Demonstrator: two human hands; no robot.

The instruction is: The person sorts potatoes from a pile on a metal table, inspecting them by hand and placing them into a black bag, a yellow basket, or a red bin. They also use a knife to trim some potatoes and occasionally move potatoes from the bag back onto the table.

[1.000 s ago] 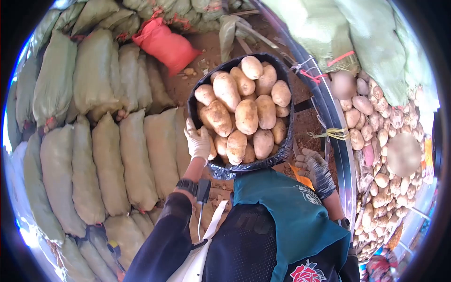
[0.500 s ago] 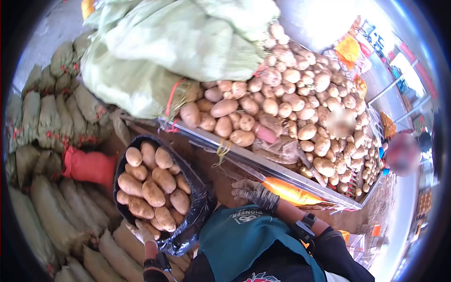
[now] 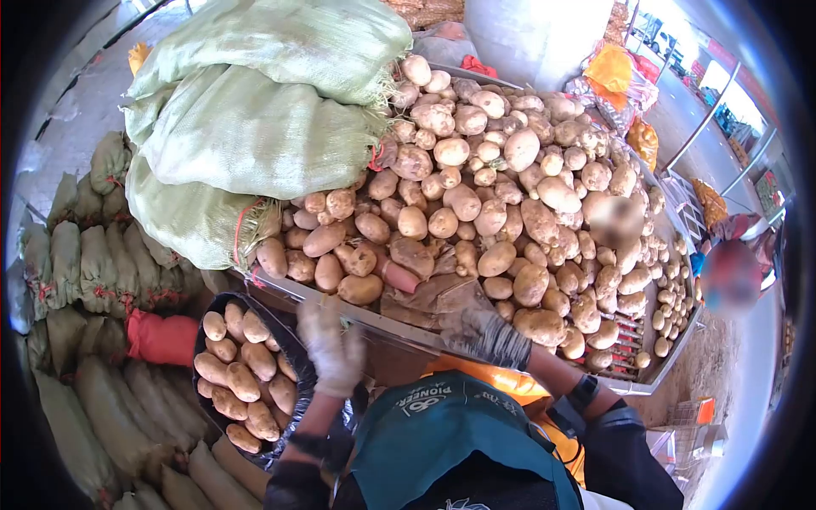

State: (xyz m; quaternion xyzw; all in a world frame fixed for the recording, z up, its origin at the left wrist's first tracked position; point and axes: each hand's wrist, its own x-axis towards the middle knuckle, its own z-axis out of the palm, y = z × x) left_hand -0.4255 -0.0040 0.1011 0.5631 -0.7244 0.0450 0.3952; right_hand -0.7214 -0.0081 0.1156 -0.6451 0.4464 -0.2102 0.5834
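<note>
My left hand [image 3: 330, 350], in a pale glove and smeared by motion, is raised beside the bag, fingers loosely apart and nothing visible in them. A black plastic bag [image 3: 299, 350] stands with its mouth wide, filled with large potatoes [image 3: 242, 382]. At the near edge of the sorting table [image 3: 399, 327], my gloved right hand [image 3: 484, 337] reaches over a brown cloth [image 3: 433, 299]. I cannot tell whether its blurred fingers grip anything. Around that hand lie many loose potatoes [image 3: 497, 259] of mixed size, and a pinkish cylindrical piece [image 3: 398, 274] sits by the cloth.
Large pale green sacks [image 3: 255, 127] are stacked on the table's left end. Filled sacks [image 3: 93, 408] cover the floor at left, with a red bag [image 3: 161, 337] among them. Another person [image 3: 733, 272] is at the far right. An orange sack [image 3: 501, 382] lies under the near edge.
My left hand has left the bag's near side and risen to its right. My right hand has moved up onto the table edge, where a knife lay before. The view has shifted.
</note>
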